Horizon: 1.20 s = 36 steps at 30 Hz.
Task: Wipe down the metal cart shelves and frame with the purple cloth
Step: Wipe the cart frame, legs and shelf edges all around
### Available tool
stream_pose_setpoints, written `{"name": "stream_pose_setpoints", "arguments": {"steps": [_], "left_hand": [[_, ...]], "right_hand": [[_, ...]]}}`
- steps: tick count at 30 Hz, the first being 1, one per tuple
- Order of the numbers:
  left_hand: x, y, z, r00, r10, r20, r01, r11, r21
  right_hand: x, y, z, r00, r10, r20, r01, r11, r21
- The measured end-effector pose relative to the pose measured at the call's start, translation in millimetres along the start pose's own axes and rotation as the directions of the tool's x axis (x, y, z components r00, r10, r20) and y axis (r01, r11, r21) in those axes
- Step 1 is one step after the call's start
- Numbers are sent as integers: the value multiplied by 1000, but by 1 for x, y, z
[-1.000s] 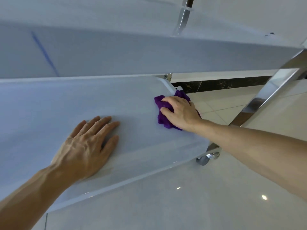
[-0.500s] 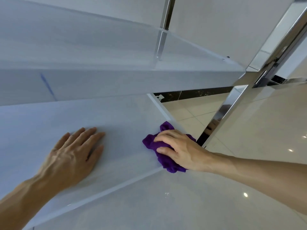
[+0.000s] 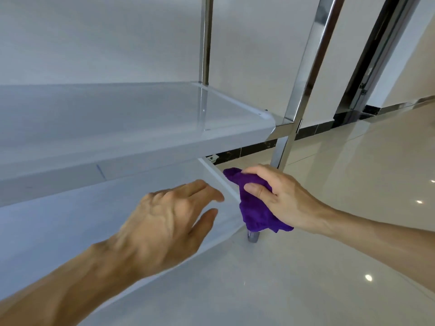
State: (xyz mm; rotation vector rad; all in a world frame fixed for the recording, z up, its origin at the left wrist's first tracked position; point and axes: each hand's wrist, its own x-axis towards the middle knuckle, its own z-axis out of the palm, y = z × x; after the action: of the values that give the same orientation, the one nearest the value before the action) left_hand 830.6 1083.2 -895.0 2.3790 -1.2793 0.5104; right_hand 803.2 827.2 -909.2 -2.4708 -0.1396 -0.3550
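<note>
Purple cloth (image 3: 255, 208): bunched, held against the right end edge of the lower shelf, near that shelf's front right corner; its lower folds hang past the edge over the floor.
Right hand (image 3: 280, 198): fingers curled over the top of the cloth and thumb pressed into its front, so the cloth is gripped between them.
Left hand (image 3: 164, 222): palm down over the lower shelf just left of the cloth, fingers nearly straight and slightly spread, holding nothing; motion blur hides whether the palm touches the shelf.
Lower shelf (image 3: 70, 231): pale, matte metal surface running from the left edge of the view to a raised lip at its right end.
Middle shelf (image 3: 117, 118): matching metal surface above, with a raised rim and a rounded front right corner; a short blue mark shows on its front face.
Frame post (image 3: 306, 74): polished, mirror-like upright at the front right corner of the shelves; a second, thinner post stands at the back right corner.
Caster (image 3: 253, 236): partly visible beneath the cloth, on the floor.
Floor (image 3: 329, 278): glossy light tiles reflecting ceiling lights.
Wall (image 3: 117, 31): plain and pale, with a dark skirting strip along its base.
Door frame (image 3: 376, 55): dark and metallic, at far right.
</note>
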Motion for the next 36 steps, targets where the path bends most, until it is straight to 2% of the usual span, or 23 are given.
{"name": "stream_pose_setpoints", "arguments": {"steps": [6, 9, 13, 18, 21, 24, 27, 31, 36], "left_hand": [[43, 18, -52, 978, -21, -209, -48, 945, -324], [75, 30, -66, 973, -90, -213, -19, 887, -462], [107, 45, -83, 979, -66, -192, -35, 878, -478], [131, 61, -91, 978, -69, -198, -21, 906, -423], [158, 75, -88, 977, -111, -179, 32, 918, -395], [196, 94, -72, 966, -219, -139, 143, 896, -420], [233, 111, -48, 931, -349, -109, 263, 845, -465], [267, 128, -17, 837, -535, -115, 359, 696, -622], [279, 135, 5, 726, -660, -191, 432, 654, -621]], "right_hand": [[-25, -49, -55, 987, 19, -161, -7, 997, 71], [-35, -62, -93, 979, 59, -196, -50, 998, 48], [-28, -73, -133, 964, 80, -254, -81, 997, 6], [-17, -59, -147, 907, 118, -405, -75, 990, 121], [-18, -43, -150, 890, 115, -441, -62, 989, 132], [-20, -23, -158, 888, 96, -449, -30, 988, 151], [-24, 0, -171, 898, 68, -435, 6, 986, 166], [-22, 34, -193, 899, 36, -437, 35, 988, 152], [-18, 65, -212, 907, -23, -420, 88, 987, 136]]}}
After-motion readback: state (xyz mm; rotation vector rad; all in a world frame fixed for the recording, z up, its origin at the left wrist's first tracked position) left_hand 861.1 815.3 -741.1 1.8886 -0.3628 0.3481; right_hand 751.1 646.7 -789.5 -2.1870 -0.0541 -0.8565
